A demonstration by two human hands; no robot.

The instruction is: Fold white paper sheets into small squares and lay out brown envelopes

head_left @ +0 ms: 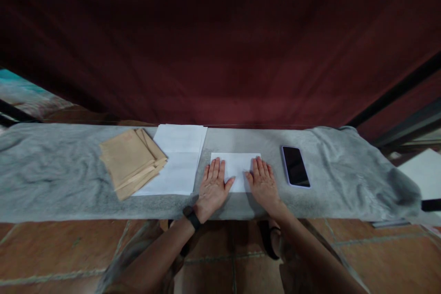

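A white sheet of paper, perhaps folded, lies flat on the grey cloth in front of me. My left hand rests palm down on its left part, fingers stretched out and thumb pointing inward. On the right part lies my right hand, also flat with its fingers extended. Between the two thumbs the paper's middle shows. To the left of my left hand is a stack of larger white sheets, partly covered by a pile of brown paper envelopes. A phone with a dark screen lies right of my right hand.
A grey cloth covers the long narrow surface, wrinkled at both ends. Behind it hangs a dark red curtain-like backdrop. Terracotta floor tiles lie below. Dark bars stand at the right, near a white sheet-like object.
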